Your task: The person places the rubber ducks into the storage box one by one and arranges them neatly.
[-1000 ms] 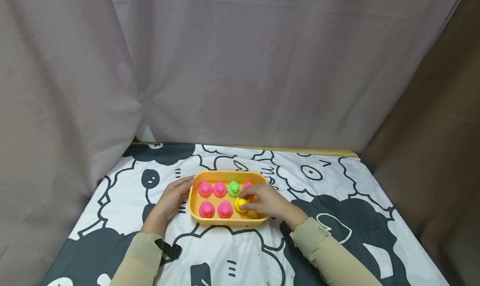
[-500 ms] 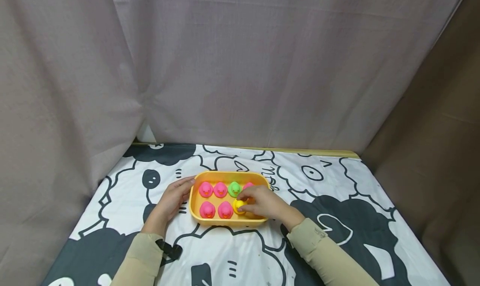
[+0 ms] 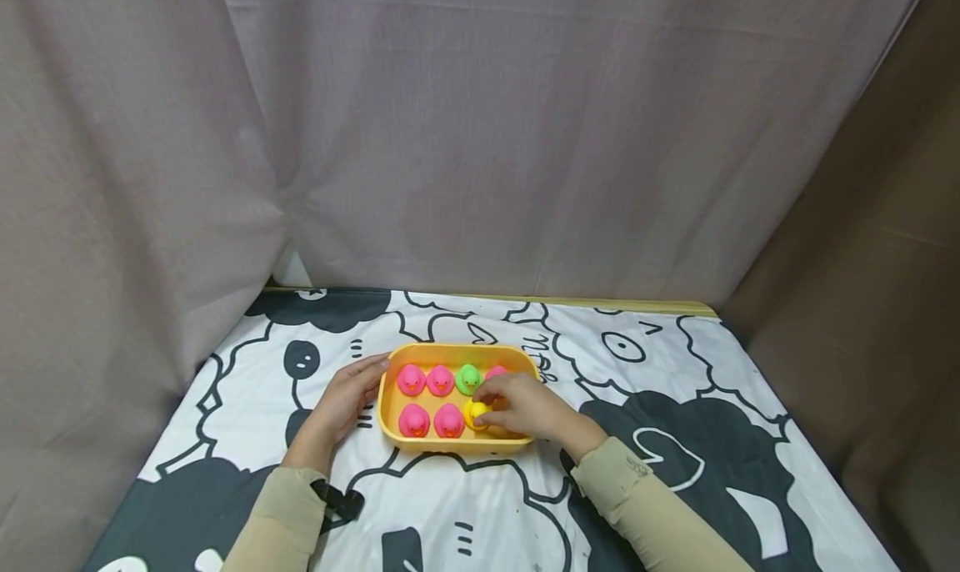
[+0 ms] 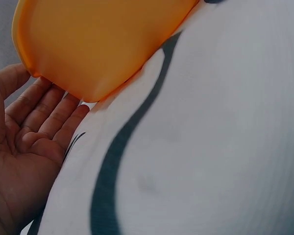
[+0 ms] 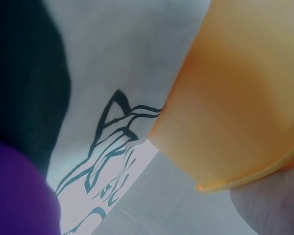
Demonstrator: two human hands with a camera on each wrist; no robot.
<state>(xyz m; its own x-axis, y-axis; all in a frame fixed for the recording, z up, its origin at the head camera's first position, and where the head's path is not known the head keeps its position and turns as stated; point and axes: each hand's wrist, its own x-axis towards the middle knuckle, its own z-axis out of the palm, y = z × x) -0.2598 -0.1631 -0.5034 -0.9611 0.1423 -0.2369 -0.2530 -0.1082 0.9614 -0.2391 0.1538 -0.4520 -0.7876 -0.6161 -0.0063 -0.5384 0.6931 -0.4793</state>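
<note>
A shallow yellow-orange tray [image 3: 459, 444] holds small toy ducks. In its far row stand pink ducks [image 3: 412, 380] and one green duck [image 3: 468, 379]; the rightmost pink one [image 3: 495, 373] is partly hidden by my right hand. Two pink ducks [image 3: 449, 421] stand in the near row. Beside them my right hand [image 3: 534, 405] pinches a yellow duck [image 3: 474, 413] inside the tray. Only part of that hand shows under the rim in the right wrist view. My left hand [image 4: 34, 132] touches the tray's left end, palm exposed, fingers against the outer wall and thumb at the rim.
A white cloth [image 3: 450, 505] with black cartoon drawings covers the table. Grey-brown curtains [image 3: 480, 138] hang behind and at the sides. A rounded purple thing [image 5: 19, 191] shows at the lower left of the right wrist view.
My right hand has moved slightly left with the yellow duck, bringing it closer to the near-row pink ducks. The left hand and tray have hardly moved.
</note>
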